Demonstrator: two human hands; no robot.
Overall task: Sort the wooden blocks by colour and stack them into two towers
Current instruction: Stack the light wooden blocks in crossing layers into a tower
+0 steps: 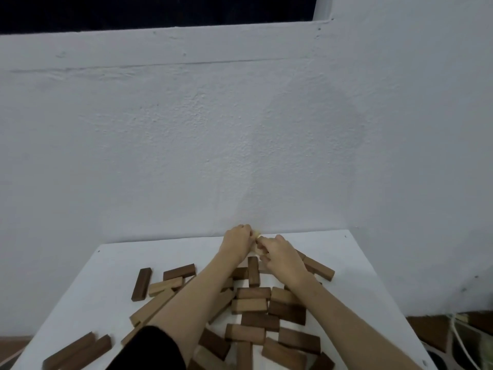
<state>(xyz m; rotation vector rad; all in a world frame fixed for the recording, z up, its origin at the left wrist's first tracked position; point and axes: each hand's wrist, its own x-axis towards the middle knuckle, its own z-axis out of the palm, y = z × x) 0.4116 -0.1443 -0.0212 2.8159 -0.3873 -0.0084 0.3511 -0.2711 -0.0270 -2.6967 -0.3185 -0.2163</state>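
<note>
- White table (112, 276) set against a pale, rough-plastered wall (240, 129); dark window strip along the top.
- Left hand (237, 240): at the far table edge, fingers curled onto a pale block (256, 233) that is mostly hidden.
- Right hand (277, 251): just beside the left, fingers curled on the same pale block (258, 251); exact grip cannot be told.
- Wooden blocks (253, 305): dark and light brown, scattered loose under and around both forearms.
- Dark block (141, 284): lies apart at the left.
- Black sleeve (152, 348): on the left arm, near the bottom edge.
</note>
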